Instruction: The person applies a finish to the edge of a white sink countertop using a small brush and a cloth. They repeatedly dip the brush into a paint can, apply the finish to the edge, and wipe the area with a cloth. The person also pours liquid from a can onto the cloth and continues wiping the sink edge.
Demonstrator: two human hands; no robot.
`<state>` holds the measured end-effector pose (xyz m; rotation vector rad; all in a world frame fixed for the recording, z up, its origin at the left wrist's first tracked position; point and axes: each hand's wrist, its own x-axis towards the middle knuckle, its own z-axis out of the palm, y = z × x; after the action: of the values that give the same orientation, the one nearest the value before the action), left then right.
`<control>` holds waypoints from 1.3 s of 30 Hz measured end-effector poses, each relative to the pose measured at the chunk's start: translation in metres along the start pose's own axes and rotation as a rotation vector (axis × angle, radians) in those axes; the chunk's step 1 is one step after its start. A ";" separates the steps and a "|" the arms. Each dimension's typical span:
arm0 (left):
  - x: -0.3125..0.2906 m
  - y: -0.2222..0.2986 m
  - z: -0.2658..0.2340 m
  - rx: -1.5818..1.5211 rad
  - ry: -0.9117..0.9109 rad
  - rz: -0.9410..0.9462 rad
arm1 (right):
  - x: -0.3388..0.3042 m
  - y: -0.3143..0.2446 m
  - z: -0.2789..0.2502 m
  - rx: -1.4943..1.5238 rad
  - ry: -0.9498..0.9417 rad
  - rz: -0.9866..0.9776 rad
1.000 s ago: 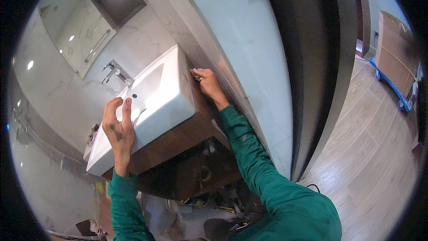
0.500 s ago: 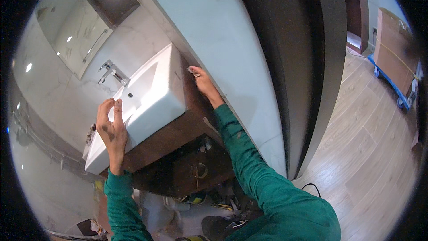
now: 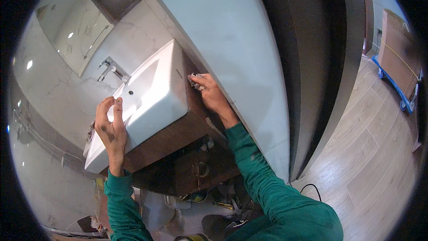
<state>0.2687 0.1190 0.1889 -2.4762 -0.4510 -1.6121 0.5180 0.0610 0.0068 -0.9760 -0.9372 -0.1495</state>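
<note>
A white rectangular washbasin (image 3: 167,91) sits on a dark brown wooden vanity cabinet (image 3: 165,145). My left hand (image 3: 111,129) rests against the basin's front rim, fingers raised and slightly curled, thumb apart, holding nothing. In the narrow gap between the basin's right side and the light wall edge, my right hand (image 3: 215,98) is closed on a crumpled greyish-white rag (image 3: 196,81). That rag is at the basin's side wall; whether it touches the basin I cannot tell. A chrome faucet (image 3: 117,72) stands at the basin's back.
A light wall end (image 3: 223,40) rises close beside my right arm. Below the cabinet, several tools (image 3: 229,206) lie on the floor. Another crumpled cloth (image 3: 90,132) is at the basin's left end. Far right, a cardboard box (image 3: 398,49) stands on a blue wheeled dolly (image 3: 397,87).
My right hand has come slightly nearer and to the right along the basin's side, and more of the rag shows. My left hand stays in place.
</note>
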 end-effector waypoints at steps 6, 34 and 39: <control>-0.001 0.000 0.000 -0.013 0.002 -0.005 | -0.015 -0.029 -0.002 -0.027 0.056 0.028; 0.000 -0.005 0.002 0.015 0.031 0.006 | -0.065 -0.029 0.003 -0.264 0.107 -0.029; 0.000 -0.004 0.001 0.054 0.034 0.030 | -0.079 -0.062 -0.004 -0.232 0.105 0.000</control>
<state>0.2683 0.1233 0.1879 -2.4010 -0.4448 -1.6061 0.4407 -0.0002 -0.0126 -1.1699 -0.8357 -0.3118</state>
